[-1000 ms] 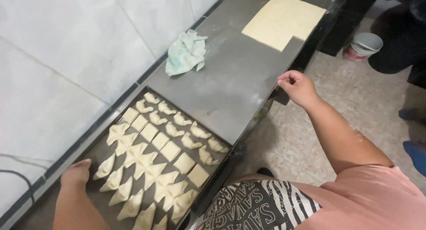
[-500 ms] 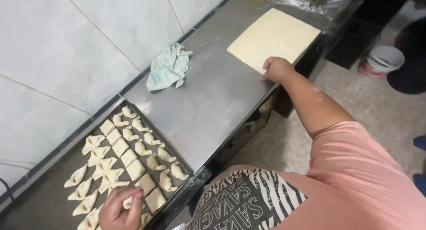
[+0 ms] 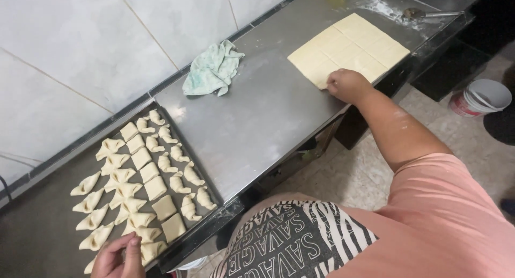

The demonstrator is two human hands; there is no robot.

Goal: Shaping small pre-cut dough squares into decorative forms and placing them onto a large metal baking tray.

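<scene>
A dark rectangular baking tray (image 3: 214, 189) of folded raw pastries (image 3: 139, 187) lies on the long steel counter (image 3: 257, 117), its near corner just beside the left hand (image 3: 115, 259). The right hand (image 3: 348, 85) rests on the near edge of a scored pale dough sheet (image 3: 351, 47). Between the hands, toward the tiled wall (image 3: 80, 52), lies a crumpled green cloth (image 3: 212, 68). Beyond the dough sheet lies a metal wheel cutter (image 3: 416, 13). A white plastic bucket (image 3: 480, 95) stands on the floor right of the right hand.

No packages, labels, signs or screens appear on the steel counter or the tiled wall. The nearest thing to a package is a round white bucket (image 3: 481, 97) with a red band, standing on the stone floor at the far right, beyond the counter's end, its top open.
</scene>
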